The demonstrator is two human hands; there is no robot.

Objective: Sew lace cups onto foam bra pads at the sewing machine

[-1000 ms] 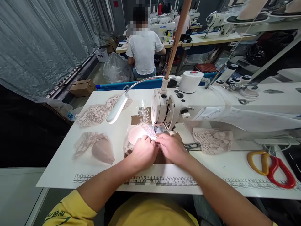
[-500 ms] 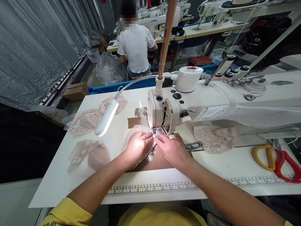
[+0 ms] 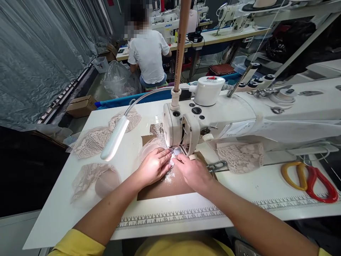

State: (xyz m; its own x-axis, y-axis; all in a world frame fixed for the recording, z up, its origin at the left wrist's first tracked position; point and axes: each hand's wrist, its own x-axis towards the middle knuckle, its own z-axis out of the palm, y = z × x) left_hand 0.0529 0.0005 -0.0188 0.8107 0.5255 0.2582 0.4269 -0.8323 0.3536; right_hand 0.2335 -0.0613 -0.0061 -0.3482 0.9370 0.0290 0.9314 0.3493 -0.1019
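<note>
Whereas a second ago both hands were bunched together, pinching the cup point(image 3: 156, 146) short of the needle, they have since slid it up under the presser foot point(image 3: 178, 150). The left hand point(image 3: 154, 166) now lies flat and spread on the cup, covering most of the pale round that showed earlier. The right hand point(image 3: 193, 170) has its fingers close together, tips at the cup's edge just beside the foot; whether they pinch or only press cannot be told. More of the brown patch point(image 3: 165, 187) shows in front of the hands than before.

The machine point(image 3: 239, 110) head hangs over the needle and hides the far side of the cup. A lamp point(image 3: 115, 138) on a bendy metal neck slants down to the left. More lace pieces point(image 3: 92, 142) lie well to the left, another heap point(image 3: 241, 156) under the machine arm, and snips point(image 3: 218, 165) near the right hand. Scissors point(image 3: 309, 177) with yellow and red loops sit far right. A printed ruler point(image 3: 186, 214) runs along the edge of the glossy white table point(image 3: 53, 220). Beyond, a person point(image 3: 147, 53) in a white shirt sits at another table.

The lace is openwork, beige and thin; the cup is smooth and domed.
</note>
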